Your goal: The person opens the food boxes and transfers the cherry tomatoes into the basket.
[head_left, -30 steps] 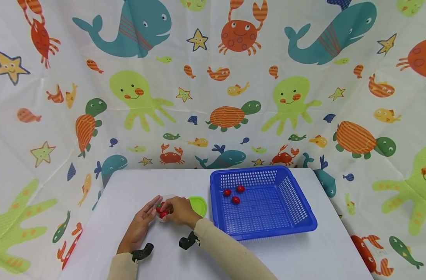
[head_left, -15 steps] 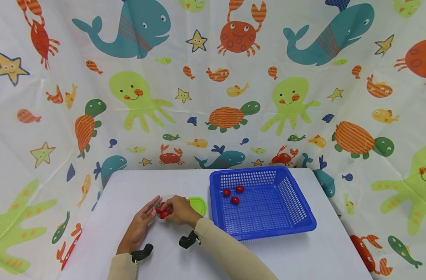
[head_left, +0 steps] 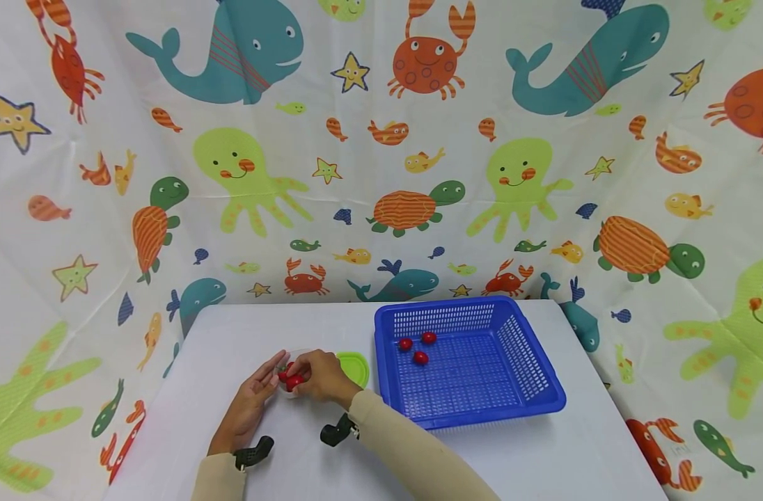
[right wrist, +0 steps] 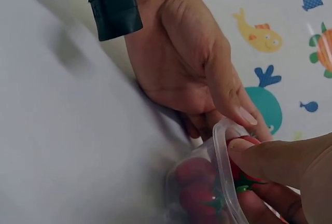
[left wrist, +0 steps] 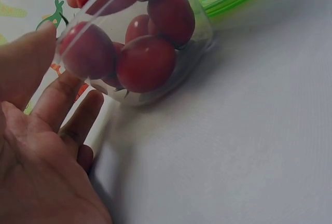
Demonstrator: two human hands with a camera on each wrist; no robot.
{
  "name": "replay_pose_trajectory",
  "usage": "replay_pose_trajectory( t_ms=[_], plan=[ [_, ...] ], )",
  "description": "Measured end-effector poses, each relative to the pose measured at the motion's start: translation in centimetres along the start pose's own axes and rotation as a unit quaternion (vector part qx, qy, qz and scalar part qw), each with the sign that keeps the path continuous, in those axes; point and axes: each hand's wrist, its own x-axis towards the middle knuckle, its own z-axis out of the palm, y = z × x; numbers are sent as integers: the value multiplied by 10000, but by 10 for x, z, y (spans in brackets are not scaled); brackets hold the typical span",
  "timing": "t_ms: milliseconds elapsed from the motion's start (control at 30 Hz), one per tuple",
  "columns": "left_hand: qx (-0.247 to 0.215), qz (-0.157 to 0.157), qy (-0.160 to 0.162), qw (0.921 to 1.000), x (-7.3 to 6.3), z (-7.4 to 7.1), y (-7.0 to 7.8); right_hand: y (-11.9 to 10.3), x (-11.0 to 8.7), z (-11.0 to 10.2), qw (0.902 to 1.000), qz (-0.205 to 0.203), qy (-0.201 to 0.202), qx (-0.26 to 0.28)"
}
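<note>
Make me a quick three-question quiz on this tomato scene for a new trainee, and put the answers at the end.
1. How many tomatoes lie in the blue basket?
2. True or false: in the head view, the green lid lies between the clear tub and the blue basket.
3. What is the right hand pinching?
a) the rim of the blue basket
b) a tomato
c) the edge of the green lid

Key:
1. Three
2. True
3. b
</note>
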Motion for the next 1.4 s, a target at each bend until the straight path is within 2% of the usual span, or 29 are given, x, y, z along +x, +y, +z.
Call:
replay_pose_trajectory(
  t_ms=[300, 733, 1033, 1400],
  plan=[
    [41, -57, 48, 10000, -1, 1, 0, -6, -7, -7, 9989, -143, 289, 335],
    [31, -109, 3, 9999, 0, 1, 0, -10, -20, -31, 9981, -87, 361, 484],
    [93, -92, 60, 9999, 0, 1, 0, -5, -25, -50, 9964, -207, 321, 761],
    [172, -164, 4, 9997, 3, 0, 2, -7, -38, -71, 9944, -328, 560, 839]
  ],
)
